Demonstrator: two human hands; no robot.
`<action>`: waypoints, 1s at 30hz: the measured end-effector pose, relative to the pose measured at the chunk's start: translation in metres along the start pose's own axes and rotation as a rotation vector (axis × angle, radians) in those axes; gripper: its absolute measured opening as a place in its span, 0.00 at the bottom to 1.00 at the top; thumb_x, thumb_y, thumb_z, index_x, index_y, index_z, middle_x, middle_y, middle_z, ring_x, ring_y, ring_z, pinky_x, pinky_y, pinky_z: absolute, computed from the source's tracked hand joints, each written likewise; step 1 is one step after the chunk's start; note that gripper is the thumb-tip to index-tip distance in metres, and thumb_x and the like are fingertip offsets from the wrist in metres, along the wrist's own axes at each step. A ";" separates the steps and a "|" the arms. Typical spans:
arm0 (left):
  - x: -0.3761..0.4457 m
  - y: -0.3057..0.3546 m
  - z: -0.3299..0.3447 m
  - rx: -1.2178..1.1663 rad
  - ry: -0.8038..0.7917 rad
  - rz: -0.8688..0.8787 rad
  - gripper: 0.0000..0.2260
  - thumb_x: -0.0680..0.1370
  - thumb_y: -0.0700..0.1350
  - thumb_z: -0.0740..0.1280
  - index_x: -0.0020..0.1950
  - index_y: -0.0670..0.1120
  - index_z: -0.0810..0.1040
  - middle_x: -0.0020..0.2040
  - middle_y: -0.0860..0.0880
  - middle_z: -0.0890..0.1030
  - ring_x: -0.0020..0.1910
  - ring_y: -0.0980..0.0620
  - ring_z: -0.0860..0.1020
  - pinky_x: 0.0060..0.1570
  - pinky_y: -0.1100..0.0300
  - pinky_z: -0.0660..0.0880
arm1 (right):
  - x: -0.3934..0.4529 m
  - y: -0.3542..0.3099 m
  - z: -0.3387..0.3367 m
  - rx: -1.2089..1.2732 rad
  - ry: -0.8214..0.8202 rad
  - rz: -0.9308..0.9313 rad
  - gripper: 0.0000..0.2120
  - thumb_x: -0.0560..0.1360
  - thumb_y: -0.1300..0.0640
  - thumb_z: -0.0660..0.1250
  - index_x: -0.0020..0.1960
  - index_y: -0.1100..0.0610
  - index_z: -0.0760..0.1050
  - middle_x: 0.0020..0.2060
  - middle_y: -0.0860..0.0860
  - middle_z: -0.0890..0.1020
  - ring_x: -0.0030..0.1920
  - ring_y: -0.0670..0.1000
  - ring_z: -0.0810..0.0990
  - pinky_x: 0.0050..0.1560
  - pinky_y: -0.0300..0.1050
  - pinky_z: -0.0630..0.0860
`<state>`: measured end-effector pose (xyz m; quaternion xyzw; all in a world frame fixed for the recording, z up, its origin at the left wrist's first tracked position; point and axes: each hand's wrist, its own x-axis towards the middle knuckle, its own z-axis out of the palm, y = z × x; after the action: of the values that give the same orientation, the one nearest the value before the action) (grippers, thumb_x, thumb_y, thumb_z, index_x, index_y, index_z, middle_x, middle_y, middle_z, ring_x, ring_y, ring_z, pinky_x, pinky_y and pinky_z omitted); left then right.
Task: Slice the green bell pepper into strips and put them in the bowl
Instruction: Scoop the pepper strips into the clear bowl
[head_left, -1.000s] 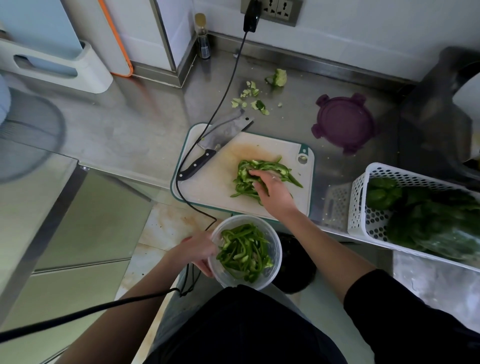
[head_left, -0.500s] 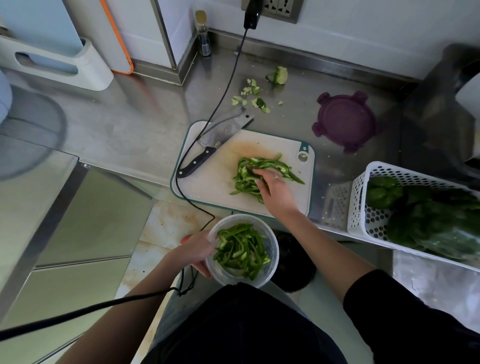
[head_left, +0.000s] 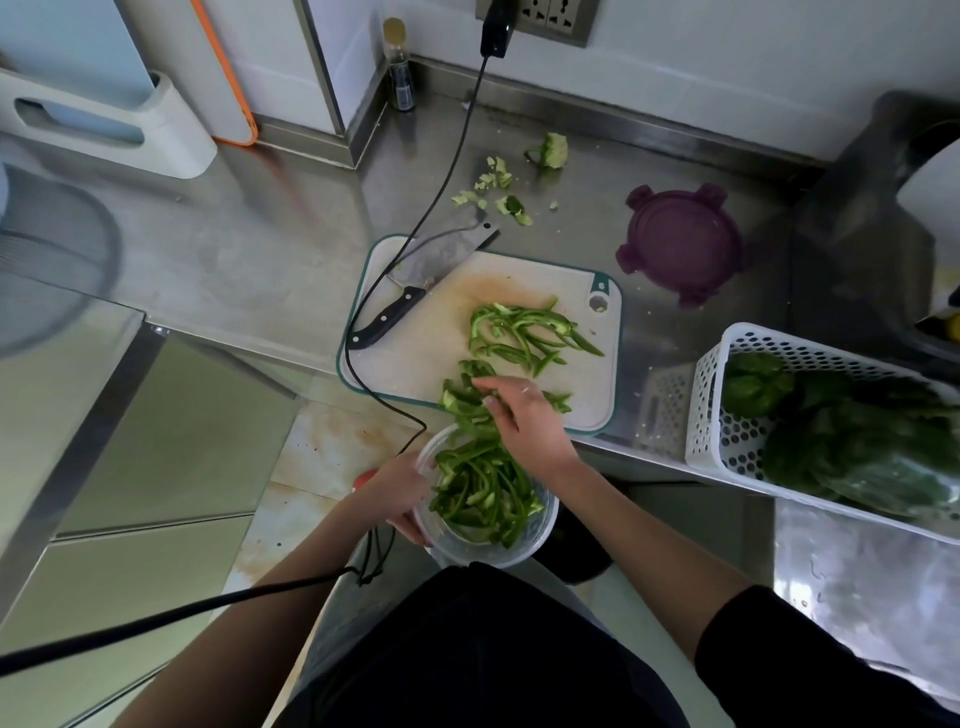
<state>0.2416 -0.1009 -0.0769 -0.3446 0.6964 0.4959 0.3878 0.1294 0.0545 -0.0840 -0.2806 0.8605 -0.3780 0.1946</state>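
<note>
Basket cut off at right edge — bowl's left rim behind fingers.

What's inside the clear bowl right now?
Green pepper strips fill the clear bowl, held by the left hand. The right hand and its strips cover the far rim; the bottom is hidden.

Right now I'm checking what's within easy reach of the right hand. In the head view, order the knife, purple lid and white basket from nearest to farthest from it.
From the right hand:
1. Knife, up-left on the cutting board.
2. White basket, to the right at the counter edge.
3. Purple lid, up-right on the counter.
The knife and basket are nearly level, so that order is uncertain.
</note>
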 end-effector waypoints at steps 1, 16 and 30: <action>-0.001 0.001 0.000 0.014 0.010 0.014 0.07 0.79 0.39 0.59 0.52 0.44 0.76 0.40 0.41 0.83 0.37 0.41 0.83 0.37 0.51 0.81 | -0.004 -0.002 0.002 -0.014 -0.012 -0.032 0.14 0.80 0.59 0.59 0.65 0.56 0.74 0.58 0.54 0.77 0.62 0.51 0.72 0.62 0.42 0.70; -0.006 0.013 -0.001 0.139 0.010 0.135 0.06 0.79 0.39 0.58 0.51 0.45 0.73 0.36 0.50 0.79 0.31 0.54 0.78 0.38 0.57 0.79 | -0.024 -0.014 -0.003 -0.133 0.183 -0.312 0.14 0.78 0.54 0.57 0.53 0.59 0.79 0.45 0.52 0.83 0.47 0.54 0.79 0.50 0.49 0.74; -0.014 0.019 -0.005 0.168 -0.053 0.168 0.08 0.80 0.40 0.58 0.44 0.50 0.73 0.40 0.47 0.80 0.34 0.49 0.81 0.37 0.58 0.80 | -0.014 -0.002 0.003 -0.353 -0.369 -0.218 0.22 0.81 0.50 0.55 0.74 0.54 0.62 0.75 0.49 0.62 0.75 0.48 0.56 0.75 0.48 0.55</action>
<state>0.2312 -0.0990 -0.0555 -0.2381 0.7513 0.4757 0.3906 0.1417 0.0608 -0.0828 -0.4652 0.8278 -0.1831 0.2545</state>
